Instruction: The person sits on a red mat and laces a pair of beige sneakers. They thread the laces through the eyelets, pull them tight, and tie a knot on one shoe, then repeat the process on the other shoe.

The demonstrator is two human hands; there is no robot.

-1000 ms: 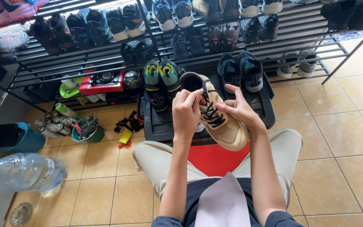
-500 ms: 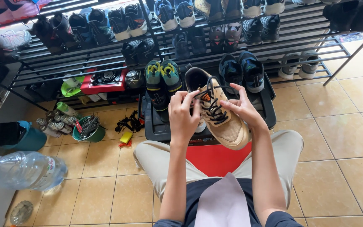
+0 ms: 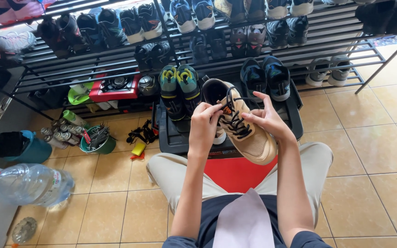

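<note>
A: Where was the tan sneaker (image 3: 249, 133)?

B: It was held up over the person's lap, toe toward the near right and heel opening toward the far left; it sat in front of a black tray (image 3: 171, 138) on the floor, just below the lowest shelf of the metal shoe rack (image 3: 341, 27).

A: And the laces?

B: The black laces (image 3: 236, 123) ran up the middle of the tongue; one loop arched up from the top eyelets toward the right hand (image 3: 268, 120).

A: What were the hands doing?

B: The left hand (image 3: 204, 126) was at the left side of the shoe by the top eyelets, its fingers pinched narrow on a lace; the right hand lay along the right side of the shoe, thumb and forefinger closed on the lace loop, the other fingers curled behind the upper; whether those fingers bore the shoe's weight I could not tell.

A: What lay around it?

B: A pair of teal and yellow shoes (image 3: 180, 89) stood on the tray just to the left; a dark blue pair (image 3: 265, 78) stood just beyond the right hand; a red panel (image 3: 237, 172) showed between the knees, beneath the sneaker.

A: Farther out?

B: On the tiled floor (image 3: 373, 138) at the left stood a green pot of tools (image 3: 98, 140) and a teal container (image 3: 28, 149); at the near left lay a large clear water bottle (image 3: 26, 183); the rack's upper shelves carried rows of dark sneakers.
</note>
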